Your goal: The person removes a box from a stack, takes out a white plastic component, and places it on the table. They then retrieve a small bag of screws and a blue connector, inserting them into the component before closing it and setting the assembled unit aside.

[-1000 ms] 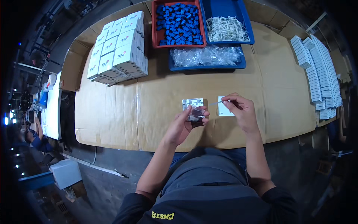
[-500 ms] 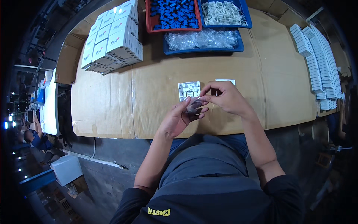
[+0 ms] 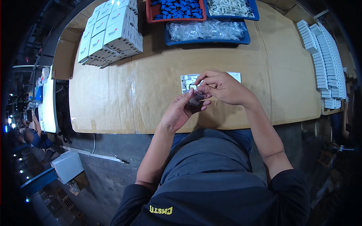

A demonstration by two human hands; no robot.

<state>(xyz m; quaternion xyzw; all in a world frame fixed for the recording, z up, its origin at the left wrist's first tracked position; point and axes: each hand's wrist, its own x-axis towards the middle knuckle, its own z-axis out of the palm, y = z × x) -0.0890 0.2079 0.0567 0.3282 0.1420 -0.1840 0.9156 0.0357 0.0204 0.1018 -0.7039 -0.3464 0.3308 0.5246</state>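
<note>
My left hand [image 3: 178,113] is closed on a small clear plastic bag [image 3: 195,100], thumb on top and fingers beneath. What the bag contains, if anything, I cannot make out. At the bag's upper end the fingertips of my right hand [image 3: 223,89] are pinched together, gripping its edge. Just beyond the hands, a patterned white open box or printed sheet [image 3: 185,80] lies on the cardboard-covered table, partly covered by my right fingers. Behind my right hand, a white flat piece [image 3: 236,77] shows only in part.
Stacked white boxes [image 3: 113,34] stand at the back left. A red tray [image 3: 149,15] of blue parts, a blue tray [image 3: 256,15] of white parts and another blue tray [image 3: 207,42] of clear bags sit at the back. Tall rows of white boxes [image 3: 320,60] line the right.
Both hands stay together on the bag, the right fingers shifting slightly left at its upper end. The table and everything on it appear a little higher in view.
</note>
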